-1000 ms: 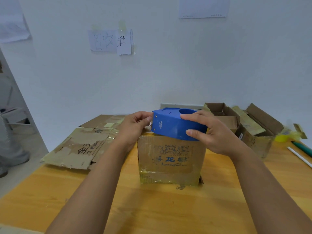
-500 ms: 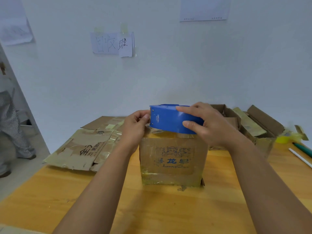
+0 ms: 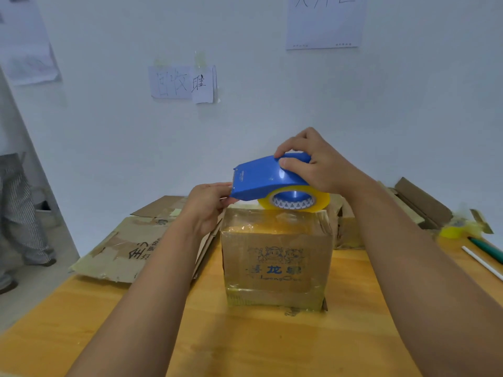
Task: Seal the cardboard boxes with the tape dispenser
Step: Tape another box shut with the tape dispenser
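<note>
A small cardboard box (image 3: 276, 257) with blue printed figures stands upright in the middle of the wooden table (image 3: 245, 344); its top and sides shine with clear tape. Just above its top my right hand (image 3: 318, 164) grips a blue tape dispenser (image 3: 265, 176), tilted so the yellowish tape roll (image 3: 295, 200) shows underneath. My left hand (image 3: 208, 204) is at the box's upper left edge, fingertips closed under the dispenser's cutter end, apparently pinching the tape end, which I cannot make out.
Flattened cardboard sheets (image 3: 130, 246) lie at the table's left. Open cardboard boxes (image 3: 416, 205) stand behind to the right, with a yellow tape roll (image 3: 453, 230), a green pen (image 3: 487, 248) and a white stick (image 3: 481, 263). A person's legs (image 3: 19, 213) stand at far left.
My right hand has lifted and tipped the dispenser up off the box top, exposing the tape roll. My left hand stayed at the box's upper left edge.
</note>
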Available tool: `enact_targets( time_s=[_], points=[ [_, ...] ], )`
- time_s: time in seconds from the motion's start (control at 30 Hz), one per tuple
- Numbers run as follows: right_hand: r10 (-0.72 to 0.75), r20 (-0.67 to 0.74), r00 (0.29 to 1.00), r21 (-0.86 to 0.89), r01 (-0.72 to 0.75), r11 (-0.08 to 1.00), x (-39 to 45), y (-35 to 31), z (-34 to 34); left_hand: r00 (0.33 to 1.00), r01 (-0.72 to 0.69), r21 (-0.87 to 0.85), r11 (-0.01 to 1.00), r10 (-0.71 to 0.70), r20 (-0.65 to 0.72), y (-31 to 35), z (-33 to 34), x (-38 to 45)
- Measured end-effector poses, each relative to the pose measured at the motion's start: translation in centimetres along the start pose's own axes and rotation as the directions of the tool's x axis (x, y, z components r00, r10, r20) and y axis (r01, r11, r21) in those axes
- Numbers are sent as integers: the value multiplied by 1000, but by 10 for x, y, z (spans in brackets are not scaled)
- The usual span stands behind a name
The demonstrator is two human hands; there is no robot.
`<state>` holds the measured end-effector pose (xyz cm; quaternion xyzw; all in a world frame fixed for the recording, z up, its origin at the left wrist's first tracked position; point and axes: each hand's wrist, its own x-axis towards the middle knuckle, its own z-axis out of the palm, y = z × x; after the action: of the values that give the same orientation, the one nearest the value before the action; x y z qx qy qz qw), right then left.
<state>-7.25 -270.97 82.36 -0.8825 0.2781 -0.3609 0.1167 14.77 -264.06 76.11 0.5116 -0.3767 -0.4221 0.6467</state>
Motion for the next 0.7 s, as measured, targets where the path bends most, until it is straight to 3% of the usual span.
enact_targets(
  time_s=[0.17,0.37,0.53,0.7],
  points=[
    [102,106,989,92,-112,989,-3,9,7,998,20,8,1000,-19,-64,-9,6,1],
    [115,161,980,18,-120,993,-7,14,0,987,-47,145,988,68,-146,-7,6,7],
    [176,297,938,-70,-163,984,-15,24,-4,983,-49,79,996,62,-174,-7,3,7],
    [108,211,971,8,-113,994,-18,28,2,985,-64,-10,998,61,-161,-12,3,5]
  ],
)
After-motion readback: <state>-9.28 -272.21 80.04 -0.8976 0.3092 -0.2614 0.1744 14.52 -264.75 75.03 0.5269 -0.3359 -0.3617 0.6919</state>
